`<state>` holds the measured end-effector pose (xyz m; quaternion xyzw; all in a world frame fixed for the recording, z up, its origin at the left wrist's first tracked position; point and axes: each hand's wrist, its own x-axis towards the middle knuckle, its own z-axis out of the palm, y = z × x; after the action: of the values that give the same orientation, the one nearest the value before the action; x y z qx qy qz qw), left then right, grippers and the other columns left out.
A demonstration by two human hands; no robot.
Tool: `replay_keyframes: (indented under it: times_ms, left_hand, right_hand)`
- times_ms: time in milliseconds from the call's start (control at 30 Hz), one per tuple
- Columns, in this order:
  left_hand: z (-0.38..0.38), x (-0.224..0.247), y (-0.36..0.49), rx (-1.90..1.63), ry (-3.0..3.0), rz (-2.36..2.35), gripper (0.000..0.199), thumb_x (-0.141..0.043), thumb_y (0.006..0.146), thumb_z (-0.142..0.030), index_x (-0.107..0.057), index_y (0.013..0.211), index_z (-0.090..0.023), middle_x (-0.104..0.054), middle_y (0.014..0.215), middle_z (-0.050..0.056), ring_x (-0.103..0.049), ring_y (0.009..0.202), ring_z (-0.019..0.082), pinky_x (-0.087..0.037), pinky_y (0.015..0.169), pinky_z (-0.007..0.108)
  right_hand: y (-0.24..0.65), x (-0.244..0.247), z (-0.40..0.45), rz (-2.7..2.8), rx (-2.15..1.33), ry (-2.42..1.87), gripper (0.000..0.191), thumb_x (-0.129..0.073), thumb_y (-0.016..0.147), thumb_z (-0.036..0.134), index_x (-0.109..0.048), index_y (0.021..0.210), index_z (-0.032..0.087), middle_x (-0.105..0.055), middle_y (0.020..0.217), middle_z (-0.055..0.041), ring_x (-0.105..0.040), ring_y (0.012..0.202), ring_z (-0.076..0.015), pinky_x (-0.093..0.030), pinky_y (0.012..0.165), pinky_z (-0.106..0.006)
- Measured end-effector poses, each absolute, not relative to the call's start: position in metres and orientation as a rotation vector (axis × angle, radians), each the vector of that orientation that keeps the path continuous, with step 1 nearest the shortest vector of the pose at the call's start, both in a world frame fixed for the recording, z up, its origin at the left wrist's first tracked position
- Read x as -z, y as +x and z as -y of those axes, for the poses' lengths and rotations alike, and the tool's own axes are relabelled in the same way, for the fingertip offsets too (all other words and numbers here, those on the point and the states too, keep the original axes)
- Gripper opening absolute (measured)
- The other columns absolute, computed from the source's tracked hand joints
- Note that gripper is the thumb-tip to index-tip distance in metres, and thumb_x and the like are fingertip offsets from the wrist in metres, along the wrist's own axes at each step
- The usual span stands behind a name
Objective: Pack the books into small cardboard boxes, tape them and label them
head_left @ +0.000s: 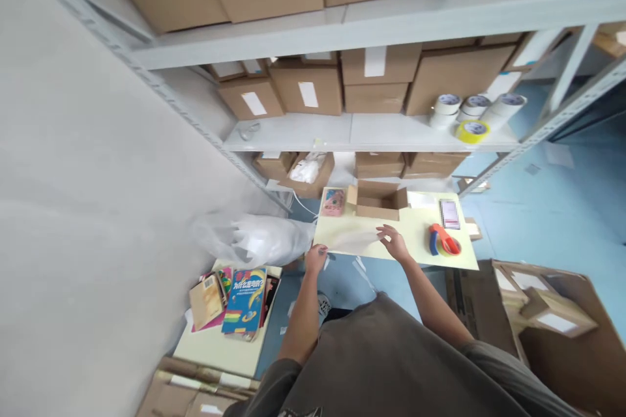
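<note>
Between my two hands a thin translucent plastic bag (pixel 353 241) is stretched over the front edge of the pale yellow table (pixel 415 254). My left hand (pixel 317 257) grips its left end with closed fingers. At the right end, my right hand (pixel 391 241) pinches the plastic. Beyond the bag stands an open cardboard box (pixel 379 199), with a small pink box (pixel 333 202) to its left. An orange tape dispenser (pixel 444 240) and a phone (pixel 449 214) lie to the right of my right hand.
A large bag of white plastic (pixel 268 238) hangs left of the table. Books (pixel 245 303) are stacked on a lower left table. Shelves (pixel 352 131) ahead hold cartons and tape rolls (pixel 472 131). A big carton (pixel 562 313) with small boxes stands at right.
</note>
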<state>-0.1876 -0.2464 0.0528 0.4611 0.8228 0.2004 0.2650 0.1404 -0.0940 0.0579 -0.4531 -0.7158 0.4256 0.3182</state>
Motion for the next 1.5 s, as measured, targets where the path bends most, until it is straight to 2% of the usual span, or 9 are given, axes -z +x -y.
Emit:
replay_keyframes:
  times_ms: [67,167,367,500,633,767,1067,1300,1500]
  left_hand:
    - [0.233,-0.053,-0.178,-0.631,1.162,-2.149,0.020,-0.064,0.090,-0.016,-0.080,0.099,-0.025,-0.082,0.107,0.003,-0.075,0.107,0.023,-0.058,0.103,0.038]
    - [0.202,-0.056,-0.172,-0.692,1.151,-2.079,0.015,-0.067,0.092,-0.021,-0.079,0.100,-0.021,-0.082,0.105,0.005,-0.075,0.106,0.025,-0.058,0.103,0.040]
    - [0.122,-0.056,-0.151,-0.546,1.253,-2.096,0.027,-0.072,0.086,-0.023,-0.079,0.112,-0.021,-0.079,0.121,0.009,-0.072,0.118,0.027,-0.053,0.109,0.039]
    - [0.106,-0.048,-0.123,-0.653,1.240,-2.444,0.050,-0.070,0.087,-0.022,-0.067,0.136,-0.016,-0.063,0.145,0.021,-0.058,0.136,0.035,-0.046,0.115,0.049]
    - [0.125,-0.032,-0.097,-0.555,1.469,-2.206,0.036,-0.066,0.091,-0.025,-0.073,0.126,-0.019,-0.069,0.134,0.018,-0.056,0.137,0.031,-0.043,0.120,0.045]
    - [0.152,-0.008,-0.082,-0.278,1.536,-1.934,0.050,-0.075,0.087,-0.031,-0.070,0.136,-0.022,-0.060,0.151,0.017,-0.052,0.146,0.031,-0.043,0.122,0.045]
    - [0.163,0.033,-0.077,0.023,1.528,-1.901,0.061,-0.064,0.091,-0.027,-0.058,0.151,-0.020,-0.041,0.169,0.019,-0.032,0.159,0.038,-0.041,0.121,0.054]
    - [0.169,0.045,-0.083,0.055,1.545,-1.909,0.067,-0.068,0.087,-0.027,-0.057,0.154,-0.026,-0.036,0.172,0.018,-0.028,0.159,0.046,-0.038,0.120,0.063]
    - [0.169,0.037,-0.118,0.034,1.646,-1.793,0.069,-0.065,0.094,-0.037,-0.049,0.161,-0.026,-0.028,0.176,0.015,-0.026,0.160,0.043,-0.040,0.121,0.059]
  right_hand:
    - [0.175,-0.044,0.090,1.783,-1.315,-1.269,0.013,-0.071,0.084,0.037,-0.073,0.080,0.026,-0.082,0.111,-0.0082,-0.064,0.133,-0.0326,-0.048,0.114,-0.054]
    - [0.218,-0.021,0.091,1.525,-1.593,-1.418,0.019,-0.074,0.077,0.041,-0.069,0.077,0.023,-0.081,0.088,-0.0078,-0.075,0.101,-0.0303,-0.056,0.101,-0.050]
    - [0.245,0.017,0.122,1.098,-1.729,-1.818,0.034,-0.074,0.077,0.052,-0.058,0.069,0.024,-0.066,0.061,0.0001,-0.071,0.064,-0.0215,-0.062,0.074,-0.040]
    - [0.233,0.024,0.140,1.109,-1.666,-1.857,0.033,-0.070,0.081,0.056,-0.061,0.075,0.024,-0.070,0.068,-0.0009,-0.074,0.069,-0.0204,-0.062,0.075,-0.036]
    - [0.223,0.028,0.139,1.118,-1.635,-1.852,0.030,-0.072,0.079,0.052,-0.065,0.080,0.023,-0.075,0.073,-0.0042,-0.077,0.071,-0.0221,-0.061,0.075,-0.036]
    - [0.218,0.036,0.126,1.132,-1.648,-1.837,0.028,-0.070,0.081,0.051,-0.066,0.082,0.023,-0.075,0.071,-0.0051,-0.077,0.069,-0.0229,-0.061,0.073,-0.035]
    - [0.234,0.058,0.115,1.039,-1.549,-1.988,0.035,-0.063,0.083,0.056,-0.068,0.095,0.024,-0.076,0.076,-0.0060,-0.077,0.070,-0.0236,-0.061,0.072,-0.036]
    - [0.216,0.041,0.121,0.983,-1.146,-2.072,0.057,-0.058,0.078,0.047,-0.064,0.128,0.020,-0.076,0.120,-0.0177,-0.076,0.102,-0.0308,-0.060,0.091,-0.046]
    - [0.090,0.009,0.091,0.846,-1.487,-1.625,0.058,-0.074,0.077,0.045,-0.064,0.131,0.025,-0.068,0.141,-0.0151,-0.070,0.120,-0.0297,-0.060,0.096,-0.044]
